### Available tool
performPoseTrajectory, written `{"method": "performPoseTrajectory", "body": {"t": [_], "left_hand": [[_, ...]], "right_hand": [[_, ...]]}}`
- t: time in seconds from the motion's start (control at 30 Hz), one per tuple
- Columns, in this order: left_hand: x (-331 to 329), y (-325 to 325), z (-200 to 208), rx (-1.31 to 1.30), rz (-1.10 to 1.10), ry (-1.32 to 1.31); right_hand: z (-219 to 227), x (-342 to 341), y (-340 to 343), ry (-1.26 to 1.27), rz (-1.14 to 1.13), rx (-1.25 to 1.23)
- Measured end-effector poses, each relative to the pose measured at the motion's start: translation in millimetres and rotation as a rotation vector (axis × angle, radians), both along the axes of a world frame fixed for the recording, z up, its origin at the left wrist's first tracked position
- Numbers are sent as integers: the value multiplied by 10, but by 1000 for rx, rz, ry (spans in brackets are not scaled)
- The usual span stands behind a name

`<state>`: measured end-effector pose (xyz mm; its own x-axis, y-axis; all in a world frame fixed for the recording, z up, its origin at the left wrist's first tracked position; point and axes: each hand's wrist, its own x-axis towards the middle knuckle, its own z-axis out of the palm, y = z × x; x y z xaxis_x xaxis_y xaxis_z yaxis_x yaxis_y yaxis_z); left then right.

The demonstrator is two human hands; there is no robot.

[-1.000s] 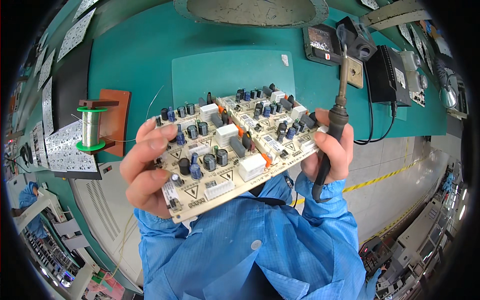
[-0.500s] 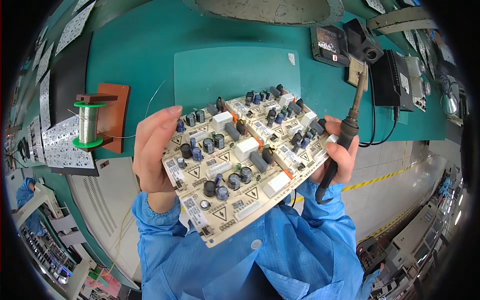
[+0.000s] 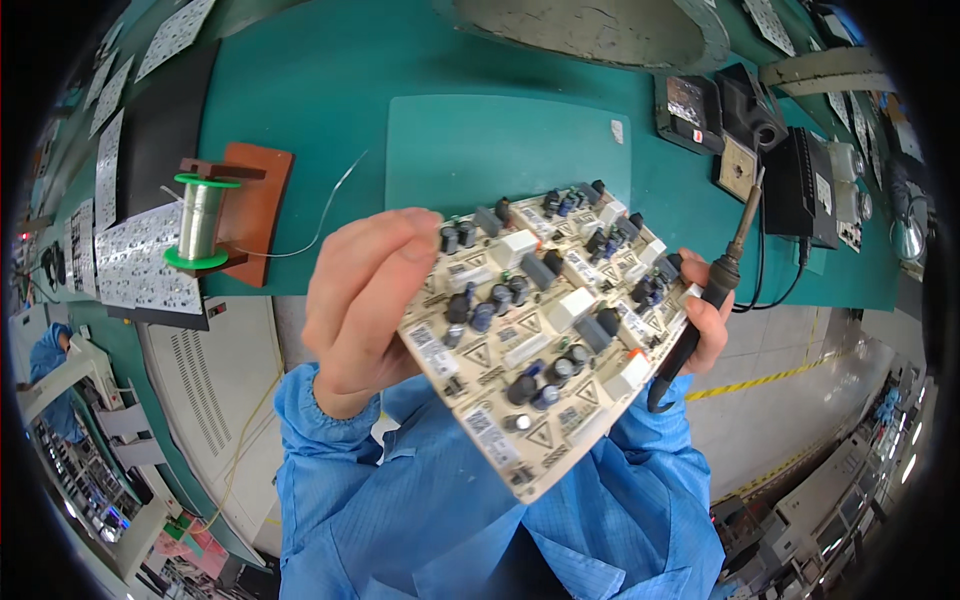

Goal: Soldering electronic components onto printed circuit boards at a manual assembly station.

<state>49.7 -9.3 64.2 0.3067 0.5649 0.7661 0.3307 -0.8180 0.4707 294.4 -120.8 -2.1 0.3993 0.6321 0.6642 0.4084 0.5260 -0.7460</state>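
Observation:
A pale circuit board panel (image 3: pixel 545 462), crowded with capacitors, white blocks and dark parts, is held up in front of my blue sleeves, component side showing. My left hand (image 3: pixel 360 310) grips its left edge, fingertips on the upper left corner; the thumb is hidden. At the opposite edge my right hand (image 3: pixel 712 335) supports the board and also holds a soldering iron (image 3: pixel 725 275). The iron's black handle lies across the fingers, and its metal tip points up and away from the board. The board's underside is out of sight.
To the left, a green-ended solder spool (image 3: pixel 205 222) on a brown stand (image 3: pixel 262 200) trails a loose wire. Behind the board lies a lighter green mat (image 3: pixel 500 140). At far right are an iron holder (image 3: pixel 740 115), a sponge tray (image 3: pixel 738 168) and a black soldering station (image 3: pixel 800 190).
The board has shifted right and is turned and tilted more steeply, its near corner swinging rightward. My left hand has moved right with it. The bench also sits farther right in view.

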Motion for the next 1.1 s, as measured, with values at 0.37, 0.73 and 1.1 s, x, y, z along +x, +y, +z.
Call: {"method": "performPoseTrajectory", "body": {"t": [0.37, 0.73, 1.1], "left_hand": [[191, 83, 132, 94, 22, -104], [205, 82, 267, 143, 95, 11], [155, 99, 200, 121, 114, 10]], "right_hand": [[82, 123, 139, -237, -91, 0], [136, 146, 182, -210, -102, -8], [211, 109, 202, -210, -103, -33]]}}
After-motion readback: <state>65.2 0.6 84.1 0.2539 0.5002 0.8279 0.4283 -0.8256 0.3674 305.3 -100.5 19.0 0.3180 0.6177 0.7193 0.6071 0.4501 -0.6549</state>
